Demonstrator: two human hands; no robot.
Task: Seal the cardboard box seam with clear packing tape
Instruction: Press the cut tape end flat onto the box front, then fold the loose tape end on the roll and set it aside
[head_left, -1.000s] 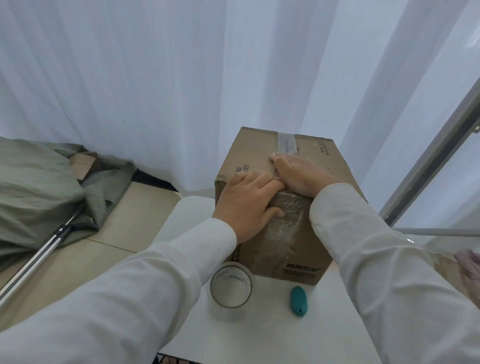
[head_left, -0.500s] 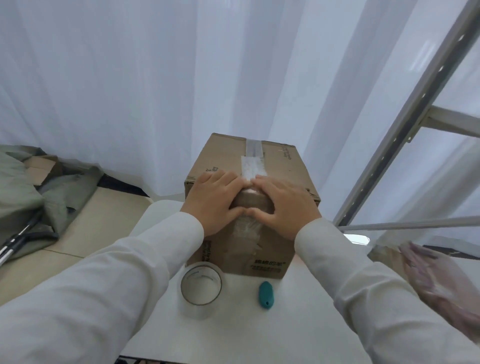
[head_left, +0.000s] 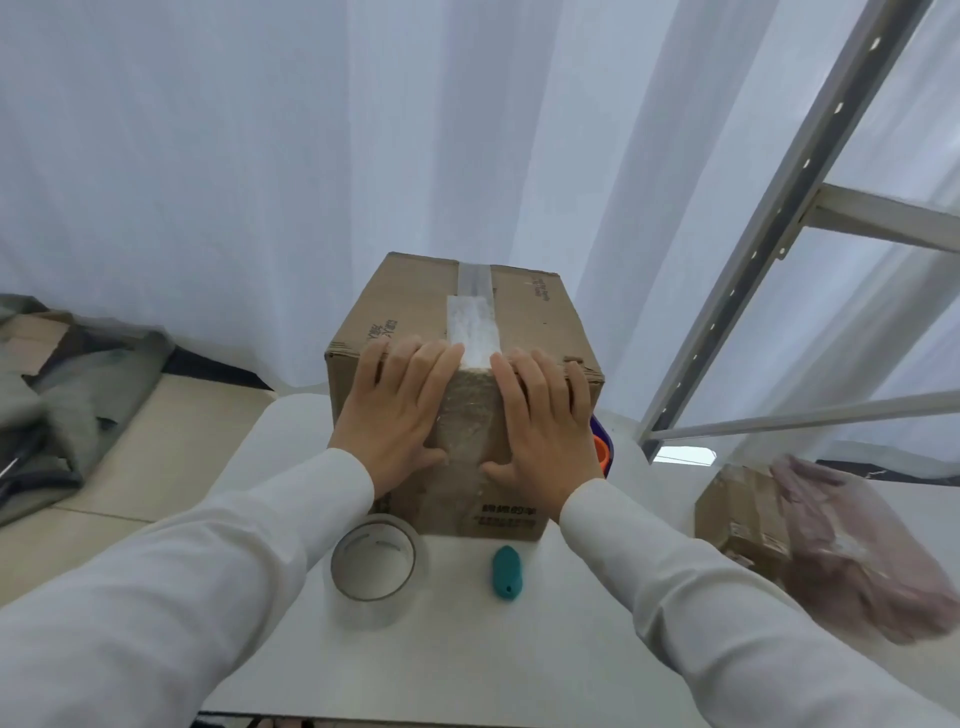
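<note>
Pressing flat, fingers spread, left hand (head_left: 397, 415) and right hand (head_left: 543, 423) flank clear packing tape (head_left: 471, 332) on the cardboard box (head_left: 415, 301) between them; could trap wrinkles, leaving edges lifting through uneven pressure.

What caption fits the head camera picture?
Both hands press clear tape onto a cardboard box.

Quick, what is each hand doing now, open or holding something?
Left hand: open, fingers flat, pressing on the cardboard box beside the tape strip.
Right hand: open, flat on the box, on the other side of the strip.
</note>
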